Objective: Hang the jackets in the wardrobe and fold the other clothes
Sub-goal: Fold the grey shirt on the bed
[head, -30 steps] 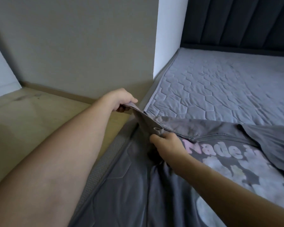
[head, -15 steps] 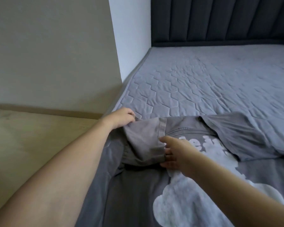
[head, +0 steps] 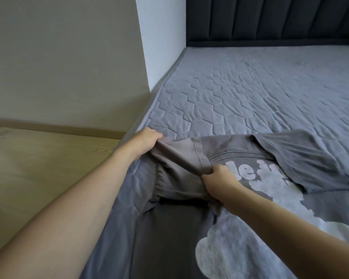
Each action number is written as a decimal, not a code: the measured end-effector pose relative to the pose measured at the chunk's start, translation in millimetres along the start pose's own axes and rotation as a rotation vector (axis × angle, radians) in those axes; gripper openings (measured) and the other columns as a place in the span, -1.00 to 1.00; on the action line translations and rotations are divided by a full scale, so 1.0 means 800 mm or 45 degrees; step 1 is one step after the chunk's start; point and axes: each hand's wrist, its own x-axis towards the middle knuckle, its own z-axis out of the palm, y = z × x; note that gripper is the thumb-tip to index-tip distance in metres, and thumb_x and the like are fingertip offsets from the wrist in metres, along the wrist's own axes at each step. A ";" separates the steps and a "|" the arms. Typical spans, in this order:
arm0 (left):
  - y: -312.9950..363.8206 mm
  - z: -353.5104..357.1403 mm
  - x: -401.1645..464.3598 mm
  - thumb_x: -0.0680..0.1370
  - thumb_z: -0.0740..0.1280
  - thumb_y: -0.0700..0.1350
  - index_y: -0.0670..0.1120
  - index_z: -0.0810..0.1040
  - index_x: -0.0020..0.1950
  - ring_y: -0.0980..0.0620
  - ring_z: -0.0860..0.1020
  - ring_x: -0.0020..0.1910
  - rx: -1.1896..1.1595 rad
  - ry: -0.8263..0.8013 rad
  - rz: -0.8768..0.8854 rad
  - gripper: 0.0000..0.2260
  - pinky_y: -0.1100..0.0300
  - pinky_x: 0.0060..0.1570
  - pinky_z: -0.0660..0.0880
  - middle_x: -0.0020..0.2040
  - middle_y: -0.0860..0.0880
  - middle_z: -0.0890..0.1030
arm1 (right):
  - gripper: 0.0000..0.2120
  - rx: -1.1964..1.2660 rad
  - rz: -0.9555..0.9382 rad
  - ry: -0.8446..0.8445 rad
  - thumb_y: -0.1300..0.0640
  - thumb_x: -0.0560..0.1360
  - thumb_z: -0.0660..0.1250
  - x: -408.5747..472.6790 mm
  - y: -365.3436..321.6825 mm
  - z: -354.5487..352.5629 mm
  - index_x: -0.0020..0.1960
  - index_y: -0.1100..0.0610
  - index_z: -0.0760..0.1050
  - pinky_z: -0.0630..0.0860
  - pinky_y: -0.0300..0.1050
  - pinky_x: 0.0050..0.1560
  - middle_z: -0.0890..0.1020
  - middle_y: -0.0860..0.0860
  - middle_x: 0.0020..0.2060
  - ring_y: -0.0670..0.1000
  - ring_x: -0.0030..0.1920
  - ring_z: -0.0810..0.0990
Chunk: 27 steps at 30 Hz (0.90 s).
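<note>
Left hand (head: 147, 137) grip pinches sleeve (head: 181, 158) top edge; right hand (head: 218, 182) grip clutches sleeve hem. T-shirt (head: 240, 228) flat on bed (head: 250, 87), sleeve half turned inward. Judgement: first fold barely begun, body folds left; no jackets or wardrobe in view.

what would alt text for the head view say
Two hands fold a sleeve of a grey T-shirt lying on a bed: the left hand grips its outer edge, the right hand pinches the hem.
</note>
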 end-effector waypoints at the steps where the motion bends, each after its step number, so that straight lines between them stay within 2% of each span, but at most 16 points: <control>1: 0.000 0.002 0.004 0.60 0.18 -0.01 -0.18 0.56 0.22 -0.23 0.42 0.32 0.258 -0.033 -0.096 -0.67 -0.02 0.28 0.37 0.28 -0.20 0.52 | -0.84 -0.107 -0.043 0.042 0.23 0.57 0.18 -0.001 0.001 0.001 0.10 0.27 0.44 0.53 -0.16 -0.32 0.57 0.18 -0.11 0.14 -0.22 0.58; 3: -0.001 0.014 0.002 0.63 0.05 0.03 -0.12 0.42 0.41 -0.22 0.26 0.42 0.757 0.037 -0.137 -0.57 -0.05 0.39 0.18 0.46 -0.16 0.33 | -0.89 -0.343 -0.153 0.118 0.23 0.58 0.17 -0.005 0.001 0.002 0.05 0.27 0.34 0.36 -0.15 -0.21 0.57 0.20 -0.01 0.17 -0.05 0.56; 4: 0.001 0.022 -0.001 0.64 0.03 0.06 -0.08 0.40 0.42 -0.20 0.22 0.42 0.871 0.082 -0.091 -0.57 -0.07 0.38 0.14 0.47 -0.14 0.29 | -0.93 -0.446 -0.211 0.144 0.23 0.58 0.15 -0.009 0.000 0.004 0.00 0.23 0.27 0.31 -0.12 -0.17 0.57 0.21 0.01 0.20 0.03 0.55; 6: 0.004 0.036 -0.008 0.65 0.02 0.10 -0.03 0.43 0.38 -0.20 0.22 0.40 0.880 0.174 0.057 -0.60 -0.11 0.35 0.15 0.44 -0.15 0.28 | -0.86 -0.634 -0.317 0.206 0.15 0.59 0.13 -0.016 0.000 0.010 -0.04 0.15 0.16 0.29 -0.06 -0.17 0.58 0.18 -0.01 0.22 0.06 0.56; 8: 0.003 0.043 -0.017 0.62 0.05 0.18 -0.04 0.40 0.34 -0.22 0.25 0.38 0.756 0.295 0.093 -0.57 -0.12 0.32 0.22 0.41 -0.18 0.28 | -0.78 -0.700 -0.393 0.316 -0.04 0.59 0.09 -0.013 0.003 0.000 -0.02 0.12 0.19 0.30 -0.02 -0.19 0.59 0.16 -0.04 0.22 0.01 0.57; 10: 0.000 0.044 -0.023 0.56 0.11 0.28 -0.12 0.30 0.40 -0.26 0.32 0.35 0.546 0.389 -0.050 -0.41 -0.10 0.22 0.33 0.40 -0.22 0.30 | -0.70 -0.719 -0.440 0.531 -0.12 0.57 0.02 0.009 0.012 -0.034 0.02 0.11 0.30 0.38 0.02 -0.17 0.57 0.15 -0.06 0.20 -0.05 0.55; 11: -0.001 0.045 -0.025 0.54 0.14 0.29 -0.17 0.25 0.43 -0.27 0.37 0.33 0.482 0.376 -0.135 -0.34 -0.06 0.14 0.37 0.39 -0.24 0.35 | -0.66 -0.725 -0.436 0.634 -0.11 0.56 -0.01 0.025 0.018 -0.060 0.06 0.12 0.36 0.41 0.05 -0.09 0.56 0.16 -0.02 0.21 -0.01 0.53; 13: 0.000 0.055 -0.027 0.55 0.20 0.22 -0.23 0.18 0.46 -0.28 0.43 0.30 0.460 0.323 -0.224 -0.32 -0.02 0.06 0.40 0.36 -0.26 0.43 | -0.56 -0.748 -0.245 0.805 -0.11 0.56 -0.01 0.064 0.034 -0.117 0.22 0.16 0.40 0.34 0.12 0.17 0.48 0.23 0.20 0.26 0.20 0.43; 15: 0.008 0.064 -0.027 0.59 0.24 0.07 -0.24 0.19 0.43 -0.31 0.43 0.29 0.364 0.364 -0.222 -0.45 -0.04 0.07 0.40 0.33 -0.29 0.45 | -0.42 -0.674 0.079 0.884 -0.16 0.55 0.01 0.101 0.056 -0.173 0.38 0.22 0.31 0.17 0.17 0.36 0.34 0.27 0.37 0.31 0.37 0.28; 17: 0.017 0.072 -0.022 0.60 0.23 -0.07 -0.23 0.25 0.34 -0.34 0.47 0.22 0.312 0.495 -0.160 -0.61 -0.05 -0.04 0.39 0.25 -0.32 0.50 | -0.28 -0.498 0.405 0.803 -0.26 0.54 0.03 0.129 0.083 -0.214 0.48 0.24 0.18 0.13 0.16 0.44 0.27 0.25 0.45 0.30 0.43 0.23; 19: 0.020 0.078 -0.018 0.61 0.19 -0.12 -0.20 0.27 0.23 -0.35 0.53 0.11 0.352 0.607 -0.070 -0.75 -0.04 -0.15 0.35 0.15 -0.31 0.55 | -0.28 -0.523 0.541 0.656 -0.28 0.54 0.06 0.141 0.109 -0.234 0.49 0.23 0.21 0.22 0.13 0.43 0.31 0.22 0.44 0.26 0.42 0.30; 21: 0.020 0.079 -0.009 0.64 0.16 -0.10 -0.14 0.22 0.05 -0.33 0.56 0.00 0.398 0.651 0.074 -0.86 -0.04 -0.22 0.36 0.05 -0.30 0.58 | -0.53 -0.518 0.384 0.634 -0.11 0.58 0.12 0.148 0.123 -0.233 0.28 0.23 0.39 0.38 0.09 0.31 0.44 0.23 0.33 0.25 0.30 0.44; 22: 0.021 0.077 -0.002 0.65 0.14 -0.09 -0.11 0.18 -0.02 -0.32 0.56 -0.04 0.427 0.665 0.163 -0.84 -0.04 -0.24 0.35 0.02 -0.30 0.59 | -0.71 -0.441 0.270 0.684 0.00 0.59 0.14 0.154 0.126 -0.230 0.14 0.20 0.39 0.42 0.08 0.25 0.49 0.25 0.26 0.26 0.24 0.48; 23: 0.025 0.075 0.007 0.66 0.14 -0.08 -0.10 0.15 -0.05 -0.32 0.56 -0.06 0.462 0.689 0.242 -0.81 -0.04 -0.26 0.32 -0.01 -0.30 0.59 | -0.79 -0.349 0.171 0.773 0.05 0.59 0.14 0.161 0.125 -0.230 0.10 0.18 0.37 0.40 0.09 0.21 0.49 0.26 0.23 0.27 0.23 0.48; 25: 0.036 0.062 0.022 0.67 0.13 -0.05 -0.10 0.18 -0.03 -0.36 0.56 -0.05 0.477 0.807 0.344 -0.82 -0.04 -0.25 0.29 -0.01 -0.34 0.58 | -0.71 -0.178 0.062 0.959 0.03 0.61 0.09 0.171 0.111 -0.236 0.18 0.22 0.33 0.36 0.11 0.20 0.47 0.28 0.24 0.30 0.25 0.45; 27: 0.052 0.053 0.038 0.67 0.14 -0.05 -0.14 0.25 0.06 -0.40 0.54 0.01 0.480 0.906 0.301 -0.83 -0.09 -0.19 0.30 0.04 -0.38 0.56 | -0.65 -0.083 -0.001 1.074 -0.01 0.63 0.06 0.190 0.095 -0.246 0.24 0.24 0.32 0.33 0.12 0.19 0.46 0.28 0.25 0.30 0.26 0.42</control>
